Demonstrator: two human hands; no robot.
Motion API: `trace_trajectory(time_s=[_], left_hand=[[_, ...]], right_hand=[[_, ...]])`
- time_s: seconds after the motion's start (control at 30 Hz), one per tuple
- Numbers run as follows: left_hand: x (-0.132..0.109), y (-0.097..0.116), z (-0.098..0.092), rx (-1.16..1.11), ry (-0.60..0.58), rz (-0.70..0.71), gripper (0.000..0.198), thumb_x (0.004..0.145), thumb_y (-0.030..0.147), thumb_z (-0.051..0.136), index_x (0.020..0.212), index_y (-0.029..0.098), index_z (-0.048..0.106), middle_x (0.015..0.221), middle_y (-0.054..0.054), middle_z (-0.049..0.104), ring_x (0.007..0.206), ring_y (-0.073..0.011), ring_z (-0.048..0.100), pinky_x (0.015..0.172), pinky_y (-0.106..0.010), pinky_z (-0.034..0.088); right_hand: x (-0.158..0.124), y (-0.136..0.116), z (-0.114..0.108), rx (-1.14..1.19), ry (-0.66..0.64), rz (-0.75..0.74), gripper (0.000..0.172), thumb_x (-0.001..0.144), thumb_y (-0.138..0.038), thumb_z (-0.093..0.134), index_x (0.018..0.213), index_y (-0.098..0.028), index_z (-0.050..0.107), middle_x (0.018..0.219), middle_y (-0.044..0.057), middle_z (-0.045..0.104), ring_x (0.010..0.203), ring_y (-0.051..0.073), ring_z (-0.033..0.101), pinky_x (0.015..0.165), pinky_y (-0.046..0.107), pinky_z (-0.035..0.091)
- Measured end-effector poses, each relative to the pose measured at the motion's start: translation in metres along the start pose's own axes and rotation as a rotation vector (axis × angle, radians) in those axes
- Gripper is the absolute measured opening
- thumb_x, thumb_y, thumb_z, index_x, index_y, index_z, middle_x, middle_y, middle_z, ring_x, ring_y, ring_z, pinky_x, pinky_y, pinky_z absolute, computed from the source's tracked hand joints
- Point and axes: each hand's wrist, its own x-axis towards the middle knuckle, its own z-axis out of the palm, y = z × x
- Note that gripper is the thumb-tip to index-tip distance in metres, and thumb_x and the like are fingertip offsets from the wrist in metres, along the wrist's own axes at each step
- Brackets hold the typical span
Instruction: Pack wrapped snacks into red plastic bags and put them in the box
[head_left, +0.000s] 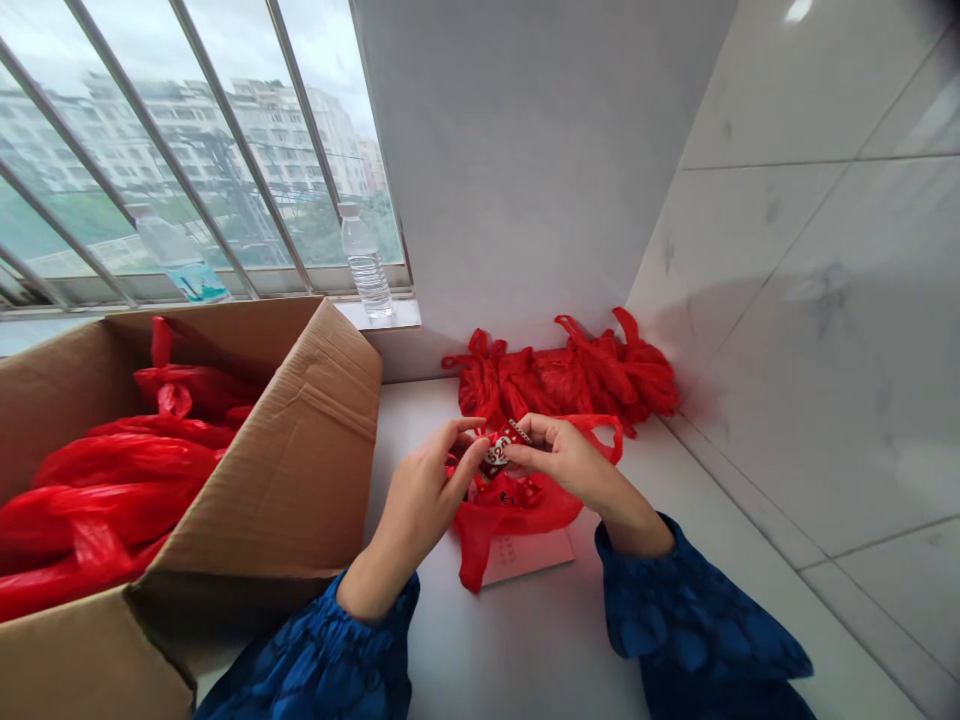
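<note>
A small red-and-white printed packet (500,447) is pinched between my left hand (427,490) and my right hand (562,465), above the white counter (420,640). Its exact contents cannot be made out. Directly below my hands lies an open red plastic carrier bag (517,510), and one of its handles loops up behind my right hand. Under the bag's edge is a pale pink card or envelope (527,558). Blue ruffled sleeves cover both my forearms.
A cardboard box (300,420) with open flaps stands to the left, holding red plastic bags (112,480). More red bags (562,375) are piled against the wall. Two plastic water bottles (365,265) (176,245) stand by the barred window (225,130). Marble-look tiles (795,350) line the right.
</note>
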Motion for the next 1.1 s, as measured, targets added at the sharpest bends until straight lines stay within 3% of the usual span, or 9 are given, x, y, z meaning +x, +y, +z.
trace_trajectory(time_s=[0.1,0.27,0.4,0.7,0.9,1.0,1.1], left_hand=[[0.001,-0.003,0.0,-0.059,-0.024,-0.03,0.031,0.097,0.038,0.057,0.123,0.024,0.059,0.082,0.002,0.066,0.07,-0.0138,0.065,0.067,-0.026,0.052],[0.001,-0.005,0.001,-0.075,0.018,0.004,0.036,0.096,0.03,0.056,0.131,0.024,0.052,0.079,0.004,0.06,0.067,-0.0114,0.059,0.065,-0.023,0.049],[0.0,-0.005,-0.001,-0.059,0.008,0.004,0.037,0.097,0.027,0.054,0.133,0.024,0.05,0.08,0.004,0.061,0.067,-0.0109,0.059,0.067,-0.023,0.048],[-0.002,-0.005,-0.002,0.007,0.004,0.042,0.036,0.098,0.026,0.051,0.135,0.026,0.05,0.082,0.004,0.062,0.069,-0.0118,0.061,0.072,-0.025,0.05],[0.0,-0.008,-0.002,0.141,-0.058,0.028,0.036,0.1,0.026,0.047,0.136,0.027,0.049,0.087,0.003,0.069,0.077,-0.0152,0.065,0.074,-0.029,0.049],[0.001,-0.009,-0.002,0.225,-0.07,0.012,0.034,0.101,0.026,0.047,0.134,0.029,0.052,0.097,0.001,0.072,0.085,-0.0176,0.067,0.074,-0.03,0.048],[0.001,-0.008,-0.003,0.259,-0.055,0.011,0.03,0.1,0.027,0.05,0.13,0.031,0.055,0.106,0.002,0.072,0.087,-0.0169,0.068,0.075,-0.031,0.047]], right_hand=[[0.0,0.0,-0.002,0.027,0.057,-0.012,0.034,0.083,-0.051,0.076,0.091,-0.021,0.062,0.09,-0.001,0.067,0.09,0.019,0.071,0.085,0.035,0.06],[0.003,0.004,-0.008,0.012,0.034,0.014,0.042,0.09,-0.063,0.061,0.094,-0.021,0.06,0.095,0.003,0.069,0.078,0.019,0.072,0.077,0.036,0.061],[0.003,0.008,-0.015,-0.088,-0.001,0.007,0.039,0.089,-0.06,0.064,0.089,-0.021,0.062,0.087,0.001,0.068,0.076,0.02,0.072,0.074,0.036,0.06],[0.002,0.006,-0.015,-0.155,-0.034,0.002,0.037,0.09,-0.06,0.062,0.088,-0.023,0.063,0.089,0.001,0.066,0.079,0.021,0.07,0.077,0.037,0.058],[-0.004,0.007,-0.02,-0.357,-0.094,0.04,0.026,0.097,-0.045,0.054,0.086,-0.022,0.06,0.078,0.001,0.067,0.075,0.02,0.068,0.07,0.033,0.054],[-0.005,0.016,-0.025,-0.548,-0.155,0.087,0.025,0.096,-0.033,0.053,0.075,-0.022,0.058,0.067,-0.001,0.065,0.065,0.017,0.064,0.06,0.028,0.048],[-0.003,0.031,-0.029,-0.672,-0.124,0.103,0.031,0.093,-0.025,0.056,0.062,-0.021,0.052,0.059,-0.002,0.06,0.054,0.014,0.056,0.051,0.026,0.038]])
